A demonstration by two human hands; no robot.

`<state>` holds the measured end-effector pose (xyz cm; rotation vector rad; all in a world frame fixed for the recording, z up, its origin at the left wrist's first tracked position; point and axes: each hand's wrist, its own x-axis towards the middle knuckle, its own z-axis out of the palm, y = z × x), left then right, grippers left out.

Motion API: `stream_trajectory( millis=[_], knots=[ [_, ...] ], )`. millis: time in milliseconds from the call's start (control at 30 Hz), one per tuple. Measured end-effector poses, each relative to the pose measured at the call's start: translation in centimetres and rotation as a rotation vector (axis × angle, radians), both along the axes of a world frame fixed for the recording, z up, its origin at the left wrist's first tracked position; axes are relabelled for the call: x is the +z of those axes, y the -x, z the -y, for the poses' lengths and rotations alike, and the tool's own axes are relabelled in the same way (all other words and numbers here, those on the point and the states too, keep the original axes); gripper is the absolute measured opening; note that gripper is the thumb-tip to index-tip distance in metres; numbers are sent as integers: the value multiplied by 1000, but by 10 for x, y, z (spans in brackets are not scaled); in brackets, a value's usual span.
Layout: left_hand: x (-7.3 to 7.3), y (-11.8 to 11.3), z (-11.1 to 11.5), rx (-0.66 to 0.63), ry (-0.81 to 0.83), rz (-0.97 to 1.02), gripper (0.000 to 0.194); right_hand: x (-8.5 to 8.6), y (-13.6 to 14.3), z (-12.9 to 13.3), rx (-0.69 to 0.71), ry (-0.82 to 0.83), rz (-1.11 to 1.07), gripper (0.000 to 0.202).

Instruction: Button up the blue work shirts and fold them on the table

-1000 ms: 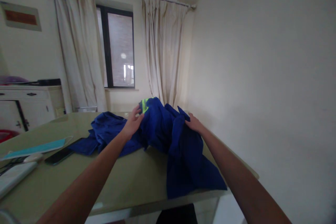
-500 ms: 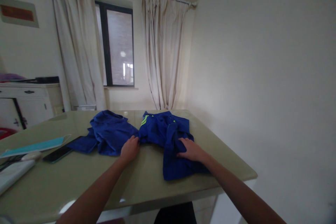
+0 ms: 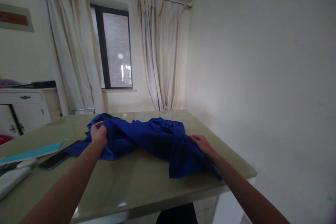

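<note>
Phone end: lifting cloth clear here seems wise, since the crumpled royal-blue cloth garment (image 3: 154, 135) reaches the thin, dark, rectangular phone (image 3: 54, 160), beside the flat, pale-blue face mask (image 3: 33, 152).
Left hand: a small, steady pinch should spread the layers best; the bare left hand (image 3: 99, 134) has its fingers closed on a fold near the garment's left end.
Middle span: even tension should ease the creases; the garment stretches between both hands, bunched, over the glossy olive-green tabletop (image 3: 112, 185).
Right hand: light anchoring should limit sliding; the bare right hand (image 3: 201, 144) touches the garment's right part, though whether it grips cannot be told.
Right flap: best smoothed outward; it lies nearer the table's front edge than the right fingers.
</note>
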<state>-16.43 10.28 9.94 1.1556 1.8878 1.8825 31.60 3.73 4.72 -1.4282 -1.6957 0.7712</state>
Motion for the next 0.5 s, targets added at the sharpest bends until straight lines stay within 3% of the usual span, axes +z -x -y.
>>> stream_trajectory(
  millis=[67,167,200,267,333,367,433,500],
  knots=[
    [-3,-9,12,12,38,-70,58,-2,12,-1,-63,79,-153,52],
    [-17,-39,46,-26,21,-537,57,1,34,7,-17,141,-251,52],
    [-24,-50,58,-133,-10,-723,51,3,41,13,48,123,-212,52],
    [-38,-67,80,-479,1,-1009,38,9,49,29,221,47,-17,52],
    [-52,-76,94,-778,108,-1145,39,12,54,45,380,-25,251,63],
    [-59,-79,97,-845,176,-1171,46,12,55,51,416,-44,380,74],
    [-72,-80,95,-817,266,-1177,49,8,56,57,381,-62,593,78],
    [-80,-79,84,-738,279,-1193,29,2,57,54,287,-70,713,55]
  ],
)
